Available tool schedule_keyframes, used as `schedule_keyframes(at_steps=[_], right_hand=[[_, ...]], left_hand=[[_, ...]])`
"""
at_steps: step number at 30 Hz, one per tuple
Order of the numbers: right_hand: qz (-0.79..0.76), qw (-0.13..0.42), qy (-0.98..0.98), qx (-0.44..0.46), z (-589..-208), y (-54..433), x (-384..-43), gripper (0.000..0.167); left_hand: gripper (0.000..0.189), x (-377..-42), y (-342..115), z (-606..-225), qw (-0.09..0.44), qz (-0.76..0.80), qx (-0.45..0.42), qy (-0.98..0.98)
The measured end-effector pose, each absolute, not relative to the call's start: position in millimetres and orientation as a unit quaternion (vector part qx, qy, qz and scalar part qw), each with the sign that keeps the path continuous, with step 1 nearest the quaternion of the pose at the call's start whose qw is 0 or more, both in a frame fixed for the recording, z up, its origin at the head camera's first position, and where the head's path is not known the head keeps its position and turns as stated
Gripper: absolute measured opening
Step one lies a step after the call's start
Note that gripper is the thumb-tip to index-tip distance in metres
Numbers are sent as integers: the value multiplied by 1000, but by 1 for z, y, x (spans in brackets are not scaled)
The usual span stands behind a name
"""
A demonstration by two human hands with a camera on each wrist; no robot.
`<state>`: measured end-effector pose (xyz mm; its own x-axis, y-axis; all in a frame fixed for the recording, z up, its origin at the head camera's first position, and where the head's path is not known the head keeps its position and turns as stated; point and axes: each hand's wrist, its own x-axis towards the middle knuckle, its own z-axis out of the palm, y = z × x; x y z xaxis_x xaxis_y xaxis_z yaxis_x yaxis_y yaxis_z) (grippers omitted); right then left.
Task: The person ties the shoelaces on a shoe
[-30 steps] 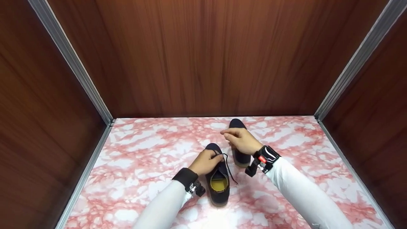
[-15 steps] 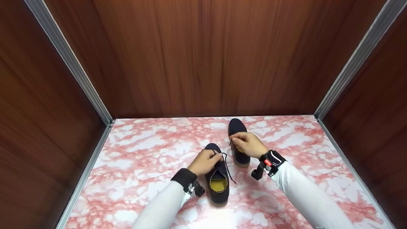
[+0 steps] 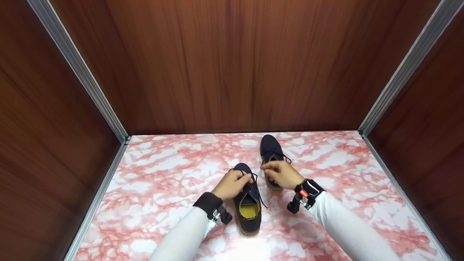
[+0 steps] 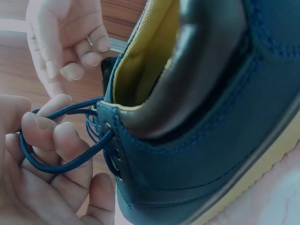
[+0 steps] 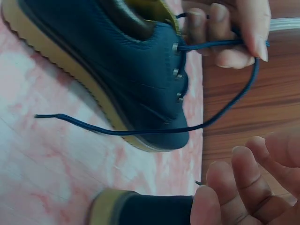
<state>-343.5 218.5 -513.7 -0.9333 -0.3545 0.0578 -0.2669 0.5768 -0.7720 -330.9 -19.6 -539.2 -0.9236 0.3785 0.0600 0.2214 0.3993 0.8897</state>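
Note:
My left hand is over the front of a dark navy lace-up shoe with a yellow lining. Its thumb and fingers pinch the shoelace, which makes a loop at the fingertips in the left wrist view. The loose lace end trails across the shoe's side in the right wrist view. My right hand hovers above a second navy shoe, hiding part of its opening. In the right wrist view the right fingers are loosely bent, with nothing between them.
Both shoes stand on a red-and-white marbled surface, toes pointing away from me. A brown wood-grain panel rises behind, with side panels left and right. Metal rails run along the corners.
My right hand has come back towards me and slightly right, uncovering the second shoe's front and a lace loop at its side. The left hand keeps its pinch on the shoelace, almost still.

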Motion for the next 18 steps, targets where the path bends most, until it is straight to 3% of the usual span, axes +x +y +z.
schedule_keyframes(at_steps=[14, 18], right_hand=[[-392, 73, 890, -222, -525, 197, -331, 39], [-395, 78, 889, -217, -528, 194, -332, 33]], left_hand=[[34, -329, -24, -536, 86, 516, 180, 833], [34, -329, -23, -535, 85, 520, 180, 831]])
